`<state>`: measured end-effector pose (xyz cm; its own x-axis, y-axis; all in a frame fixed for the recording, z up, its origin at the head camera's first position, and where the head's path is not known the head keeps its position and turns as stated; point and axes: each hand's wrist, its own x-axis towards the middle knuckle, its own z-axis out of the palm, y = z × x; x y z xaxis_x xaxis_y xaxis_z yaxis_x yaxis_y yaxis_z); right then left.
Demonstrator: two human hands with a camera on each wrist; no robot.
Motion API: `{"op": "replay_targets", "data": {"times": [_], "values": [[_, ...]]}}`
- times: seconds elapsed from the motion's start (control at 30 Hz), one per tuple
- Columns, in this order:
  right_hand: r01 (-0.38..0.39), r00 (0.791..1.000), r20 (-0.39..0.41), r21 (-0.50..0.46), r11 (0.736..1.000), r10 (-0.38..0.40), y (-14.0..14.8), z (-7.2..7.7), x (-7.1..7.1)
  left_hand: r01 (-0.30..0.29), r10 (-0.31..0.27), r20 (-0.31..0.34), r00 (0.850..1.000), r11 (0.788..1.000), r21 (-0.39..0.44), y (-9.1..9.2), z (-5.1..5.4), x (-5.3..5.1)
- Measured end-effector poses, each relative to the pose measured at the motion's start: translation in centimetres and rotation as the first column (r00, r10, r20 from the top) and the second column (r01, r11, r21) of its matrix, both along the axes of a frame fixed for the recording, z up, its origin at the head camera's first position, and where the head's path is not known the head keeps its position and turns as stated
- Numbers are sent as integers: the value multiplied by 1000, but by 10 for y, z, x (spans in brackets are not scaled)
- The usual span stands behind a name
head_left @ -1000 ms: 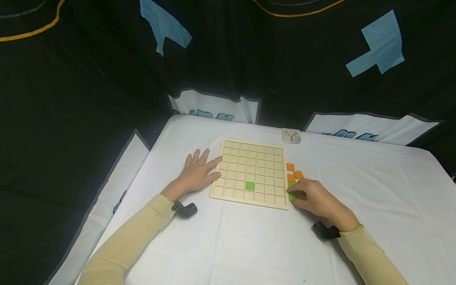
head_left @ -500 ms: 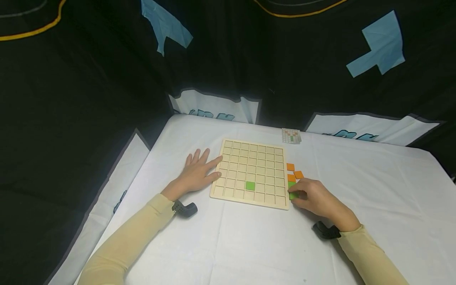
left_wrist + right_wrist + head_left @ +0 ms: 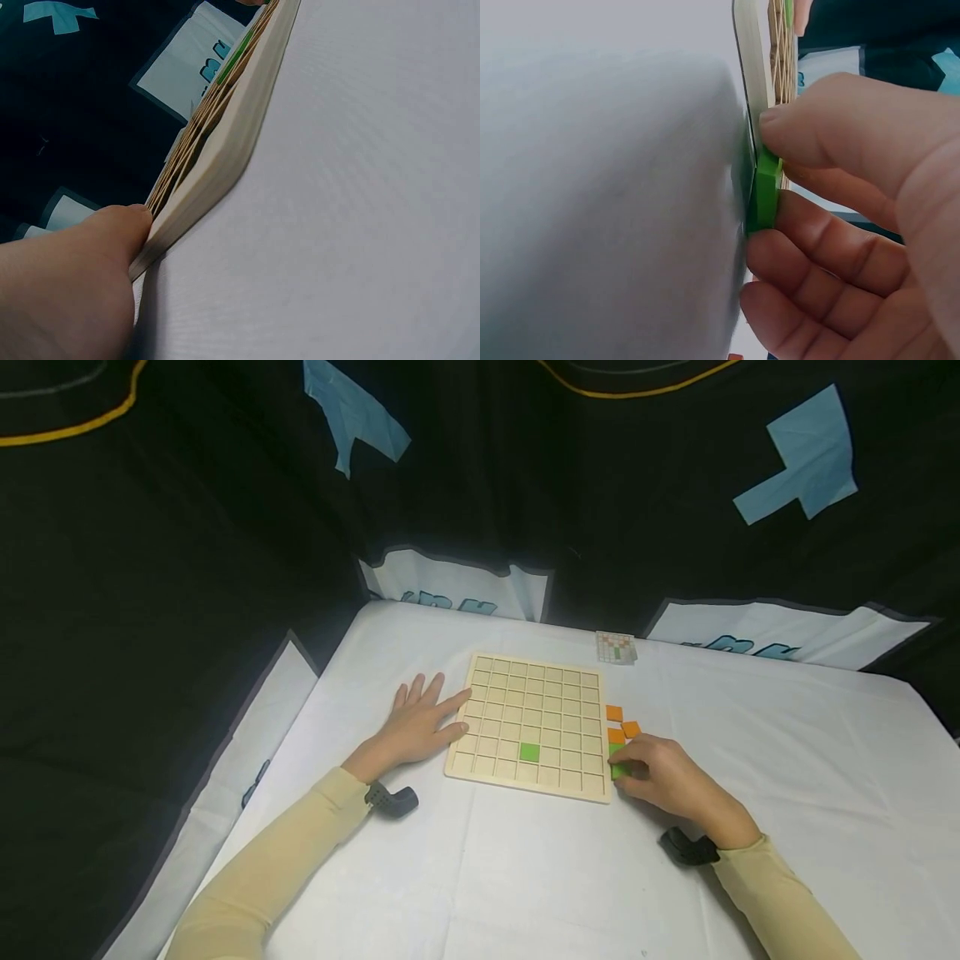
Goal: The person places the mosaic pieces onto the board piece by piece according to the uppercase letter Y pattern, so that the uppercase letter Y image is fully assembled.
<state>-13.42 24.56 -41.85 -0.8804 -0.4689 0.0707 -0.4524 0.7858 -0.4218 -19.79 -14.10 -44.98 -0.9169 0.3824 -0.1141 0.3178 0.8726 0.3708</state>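
Note:
A wooden grid board (image 3: 517, 785) lies flat on the table, with one green tile (image 3: 529, 752) in a lower cell. My left hand (image 3: 412, 728) is spread out beside it, thumb and forefinger touching the board's left edge; the left wrist view shows that thumb (image 3: 124, 229) against the rim. Off the board's right edge, my right hand (image 3: 663, 777) pinches a green square tile (image 3: 766, 195) between thumb and fingers, low against the table. Just beyond the fingers, another green tile (image 3: 616, 749) is partly covered by the hand. Several orange tiles (image 3: 631, 728) lie near it.
A small stack of pattern cards (image 3: 616, 647) sits near the table's far edge. Behind the white-covered table (image 3: 525, 877) hangs a dark curtain (image 3: 480, 485) with light blue patches.
Both hands hold the same places on the board and at the green tile. The whole view has shifted very slightly.

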Motion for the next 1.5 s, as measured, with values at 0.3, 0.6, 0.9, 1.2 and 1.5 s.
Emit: {"op": "replay_targets", "data": {"times": [0.3, 0.6, 0.9, 1.2, 1.5], "values": [[10, 1000, 0, -10, 1000, -10, -4, 4, -3, 4, -4, -20, 1000, 1000, 2, 0, 0, 2], [-21, 998, -56, -19, 1000, 20, -9, 4, -10, 1, -1, -14, 1000, 1000, 5, 1, 2, 2], [-56, 995, -88, -27, 998, 53, -19, 7, -18, 2, -2, -17, 1000, 1000, 2, 0, 3, 2], [-92, 993, -77, -33, 995, 89, -29, 10, -25, -2, 2, -11, 1000, 1000, 6, 1, 2, 1], [-139, 986, -95, -49, 989, 134, -38, 4, -35, -4, 4, -4, 1000, 1000, 2, 0, 1, 1]]}}
